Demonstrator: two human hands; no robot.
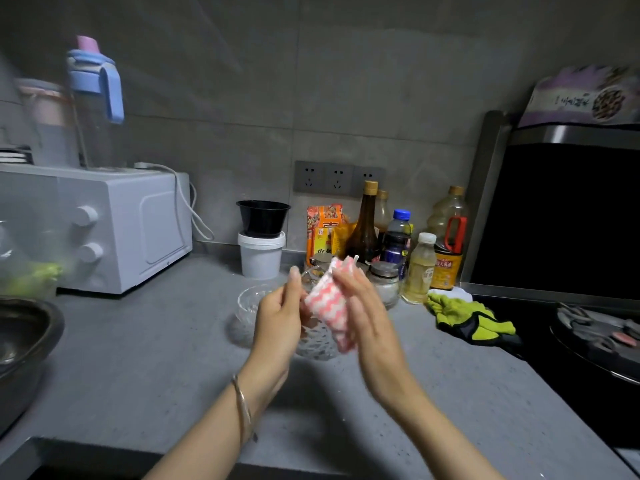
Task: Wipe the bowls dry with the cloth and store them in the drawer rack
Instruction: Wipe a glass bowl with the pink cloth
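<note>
Bare forearms are meeting over the grey tabletop (156, 358), 2 hands drying 1 glass bowl.
Left hand (277, 313) is gripping the patterned glass bowl (317, 344) just above the tabletop, fingers curling round its near side. Right hand (367, 306) is pressing the pink-and-white cloth (329, 306) against it with fairly straight fingers, blur hiding the thumb. A second glass bowl (249, 303) is sitting on the tabletop just behind; the drawer rack is not showing. To dry it well, the left hand should probably be turning the bowl while the cloth is sweeping inside and out, with a firm grip, since wet glass is likely slippery.
</note>
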